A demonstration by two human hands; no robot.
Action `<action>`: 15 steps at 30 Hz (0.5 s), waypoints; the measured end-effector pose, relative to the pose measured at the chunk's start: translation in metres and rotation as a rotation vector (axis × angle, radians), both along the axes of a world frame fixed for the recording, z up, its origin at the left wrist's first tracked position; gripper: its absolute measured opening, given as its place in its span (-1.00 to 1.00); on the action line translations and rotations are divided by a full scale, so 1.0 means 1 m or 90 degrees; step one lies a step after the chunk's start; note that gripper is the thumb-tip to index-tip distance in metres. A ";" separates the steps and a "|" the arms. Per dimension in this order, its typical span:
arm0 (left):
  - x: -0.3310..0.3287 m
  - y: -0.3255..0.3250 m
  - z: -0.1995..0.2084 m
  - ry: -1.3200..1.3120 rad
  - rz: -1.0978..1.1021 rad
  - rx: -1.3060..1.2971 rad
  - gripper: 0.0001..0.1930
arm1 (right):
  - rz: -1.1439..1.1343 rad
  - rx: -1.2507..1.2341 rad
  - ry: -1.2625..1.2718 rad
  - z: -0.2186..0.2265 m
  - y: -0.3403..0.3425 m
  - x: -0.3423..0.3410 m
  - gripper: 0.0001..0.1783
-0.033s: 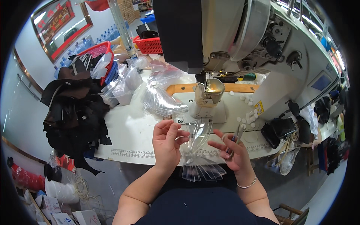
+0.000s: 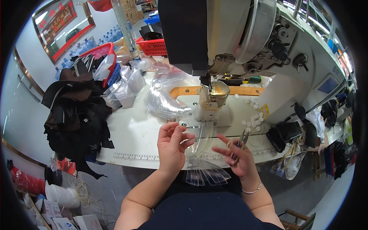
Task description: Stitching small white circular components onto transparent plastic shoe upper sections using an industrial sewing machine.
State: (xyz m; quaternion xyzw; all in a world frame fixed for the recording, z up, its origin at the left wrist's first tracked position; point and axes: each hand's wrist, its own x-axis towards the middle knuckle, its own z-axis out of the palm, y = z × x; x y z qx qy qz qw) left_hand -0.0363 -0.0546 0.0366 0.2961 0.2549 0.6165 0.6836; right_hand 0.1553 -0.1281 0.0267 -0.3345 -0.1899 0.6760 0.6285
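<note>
In front of the sewing machine's presser area (image 2: 211,103), my left hand (image 2: 171,147) is raised with thumb and fingers closed in a pinch. Whatever it may hold is too small to make out. To its right, my right hand (image 2: 239,157) has a pair of small scissors (image 2: 238,147) tucked in the palm, blades pointing up, while the index and middle fingers stretch leftward. Between both hands, clear plastic strips (image 2: 203,143) trail from the machine. Their fanned ends (image 2: 207,177) hang over the table's front edge, in front of my dark top.
A stack of clear plastic pieces (image 2: 168,105) lies left of the needle. Small white discs (image 2: 255,122) are scattered to the right, near a black pouch (image 2: 285,134). Black fabric pieces (image 2: 76,122) heap at the left, by a red basket (image 2: 109,57). A ruler strip (image 2: 134,156) runs along the front.
My right hand has shifted slightly, and the scissors tilt a little more to the right. A pale spot on the clear strips no longer shows. My left hand has barely moved.
</note>
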 end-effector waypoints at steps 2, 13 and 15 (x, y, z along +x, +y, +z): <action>0.007 -0.001 0.000 -0.011 -0.037 -0.061 -0.82 | 0.117 0.103 -0.117 0.001 -0.006 0.003 -0.93; -0.003 -0.020 -0.008 0.136 -0.235 -0.141 -0.64 | 0.008 0.309 -0.752 0.033 0.005 -0.007 -0.96; -0.004 -0.015 -0.005 0.088 -0.342 -0.182 -0.76 | 0.029 0.361 -0.775 0.037 0.008 -0.009 -0.95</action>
